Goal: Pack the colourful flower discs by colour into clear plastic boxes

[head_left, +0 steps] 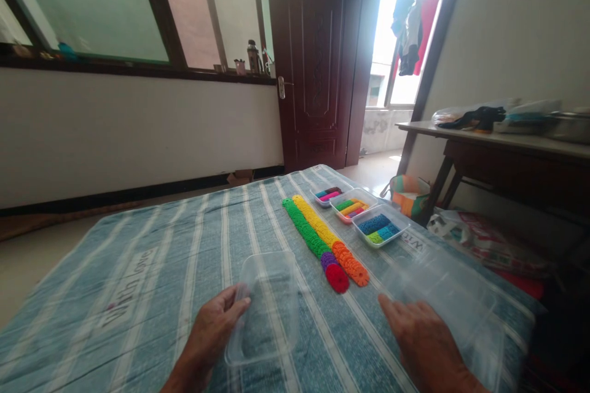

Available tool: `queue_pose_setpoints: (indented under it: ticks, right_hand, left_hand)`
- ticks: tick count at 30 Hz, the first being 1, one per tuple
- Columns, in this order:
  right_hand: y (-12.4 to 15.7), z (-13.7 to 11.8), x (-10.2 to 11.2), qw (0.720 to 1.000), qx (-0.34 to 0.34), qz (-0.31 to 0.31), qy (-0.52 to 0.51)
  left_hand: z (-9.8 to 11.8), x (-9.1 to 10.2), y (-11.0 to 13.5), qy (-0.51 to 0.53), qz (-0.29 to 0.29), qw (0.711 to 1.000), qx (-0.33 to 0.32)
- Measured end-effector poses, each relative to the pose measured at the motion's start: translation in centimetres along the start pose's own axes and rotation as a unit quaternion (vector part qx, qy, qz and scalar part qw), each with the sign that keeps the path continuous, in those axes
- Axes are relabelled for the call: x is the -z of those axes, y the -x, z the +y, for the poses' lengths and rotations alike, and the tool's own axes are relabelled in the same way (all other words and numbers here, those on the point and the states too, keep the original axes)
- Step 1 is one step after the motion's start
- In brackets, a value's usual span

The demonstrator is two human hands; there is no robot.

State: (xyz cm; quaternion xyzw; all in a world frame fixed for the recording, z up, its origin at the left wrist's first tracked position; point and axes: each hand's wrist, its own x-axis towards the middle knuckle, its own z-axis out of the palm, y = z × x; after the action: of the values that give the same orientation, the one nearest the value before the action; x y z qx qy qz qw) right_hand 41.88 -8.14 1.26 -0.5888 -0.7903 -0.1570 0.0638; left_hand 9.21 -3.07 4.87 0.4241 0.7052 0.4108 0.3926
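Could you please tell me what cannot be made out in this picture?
In the head view:
Right hand: motion blur hides whether it touches the clear plastic.
Clear plastic: blur and its see-through surface hide how many pieces there are.
Left hand: the hand itself hides part of its grip on the clear box.
Both forearms: cut off by the bottom edge.
Pile on the side table: partly too blurred to name.

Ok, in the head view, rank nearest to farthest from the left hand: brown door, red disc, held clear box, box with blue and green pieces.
1. Clear box: gripped in the left hand.
2. Red disc: on striped cloth, to the right.
3. Box with blue and green pieces: farther ahead, right.
4. Brown door: at the back, beyond the cloth.
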Motion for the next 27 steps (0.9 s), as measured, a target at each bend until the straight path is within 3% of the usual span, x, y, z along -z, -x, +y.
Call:
queue_pose_setpoints:
  ticks: [4, 7, 14, 21, 27]
  right_hand:
    - [-0.9, 0.7, 1.4, 0.999, -0.027, -0.036, 0.013]
    - [-1.2, 1.2, 1.9, 0.998, -0.053, -0.038, 0.026]
    - [-1.2, 3.6, 1.3, 0.995, -0.081, -0.025, 0.044]
    - [-1.1, 5.4, -0.9, 0.993, -0.085, 0.073, 0.048]
    - [-1.4, 2.1, 0.3, 0.983, -0.049, 0.169, -0.057]
  left_hand:
    - [0.1, 0.0, -0.2, 0.003, -0.028, 1.000, 0.014]
    - [-0.4, 0.0, -0.5, 0.019, -0.007, 1.000, 0.006]
    - [-0.5, 0.4, -1.5, 0.037, -0.016, 0.999, 0.029]
    - [-0.1, -0.1, -2.1, 0.073, 0.020, 0.995, 0.064]
    - [0.1, -0.2, -2.2, 0.086, 0.034, 0.993, 0.072]
